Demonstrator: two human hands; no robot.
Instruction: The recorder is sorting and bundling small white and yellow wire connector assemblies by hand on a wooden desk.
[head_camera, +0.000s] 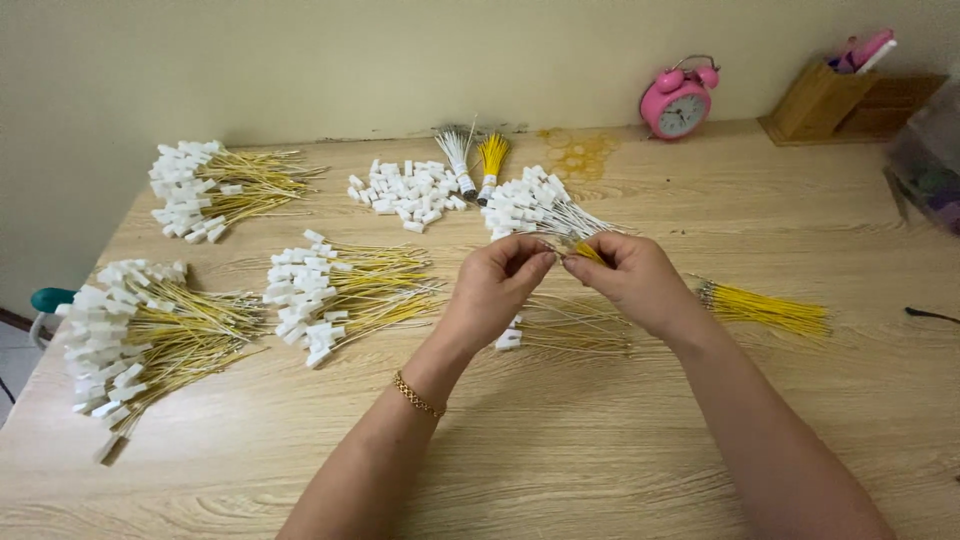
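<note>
Between your fingertips, over the middle of the wooden table (560, 450), you hold a thin yellow wire (588, 252). Your right hand (632, 280) pinches it with the fingers closed narrow around its end. Your left hand (495, 290) meets it from the other side, thumb and forefinger also pressed together; what they grip is too small to make out.

Under your hands lies a small bundle of pale wires with white connectors (560, 330). Just right of your right wrist lies a bundle of bare yellow wires (765, 308).

To your left lie three heaps of finished yellow wires with white plugs (335, 290). Farther back sit loose white connectors (410, 192), and against the wall a pink alarm clock (680, 100) beside a wooden holder (830, 100).
</note>
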